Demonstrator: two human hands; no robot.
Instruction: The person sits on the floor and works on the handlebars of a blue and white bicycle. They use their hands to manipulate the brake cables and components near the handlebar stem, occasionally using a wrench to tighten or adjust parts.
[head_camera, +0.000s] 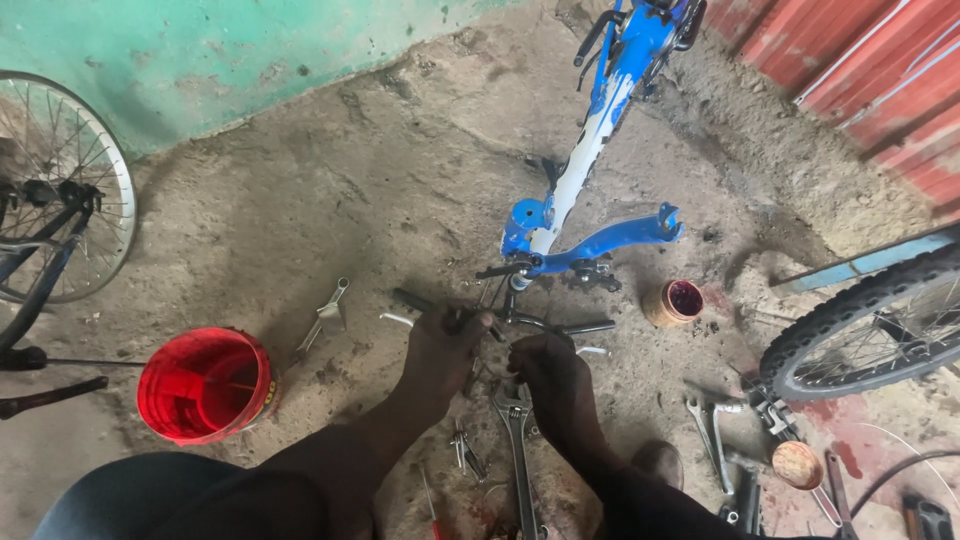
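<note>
A blue and white bicycle frame (585, 160) lies upside down on the dirt floor, with no wheels on it. Its black handlebar (575, 327) rests on the ground in front of me. My left hand (445, 345) is closed around the handlebar near its left grip (412, 298). My right hand (550, 375) is closed just right of the left one, by the handlebar's middle; what it holds is hidden under the fingers. A long adjustable wrench (520, 450) lies on the ground beneath my right wrist.
A red bucket (205, 385) stands at the left. A small round tin (673, 302) sits right of the frame. Spanners (705, 425) and small tools lie scattered at lower right. Bicycle wheels stand at the left edge (60, 190) and right edge (870, 325).
</note>
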